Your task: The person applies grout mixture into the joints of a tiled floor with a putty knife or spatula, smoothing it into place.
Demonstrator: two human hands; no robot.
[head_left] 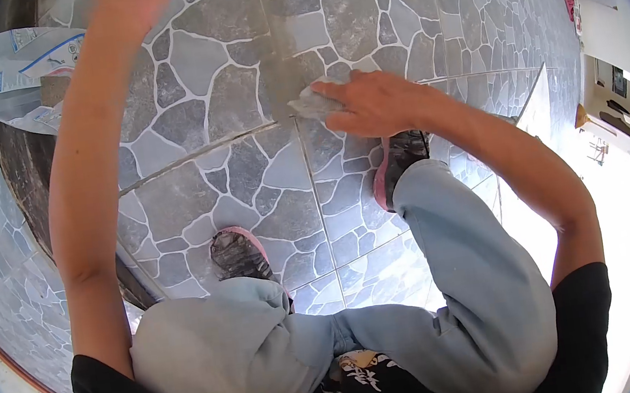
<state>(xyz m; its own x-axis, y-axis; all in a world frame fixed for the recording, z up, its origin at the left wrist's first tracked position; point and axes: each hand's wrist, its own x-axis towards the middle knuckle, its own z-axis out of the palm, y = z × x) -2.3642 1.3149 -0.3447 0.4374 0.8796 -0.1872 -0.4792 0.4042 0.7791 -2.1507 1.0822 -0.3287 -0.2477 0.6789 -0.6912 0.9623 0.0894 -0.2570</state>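
The stone-patterned tile floor (pixel 248 173) spread under both hands. Grey trousers (pixel 455 289) were bent in a squat below them, with one shoe (pixel 397 158) just under the right hand (pixel 374 103) and the other shoe (pixel 237 254) lower, between the arms. Printed bags (pixel 27 63) lay left of the left hand (pixel 134 1), which was cut off by the frame, so its grip could not be told. The right hand lay flat, fingers stretched, pressing a grey cloth (pixel 311 104) onto a tile joint.
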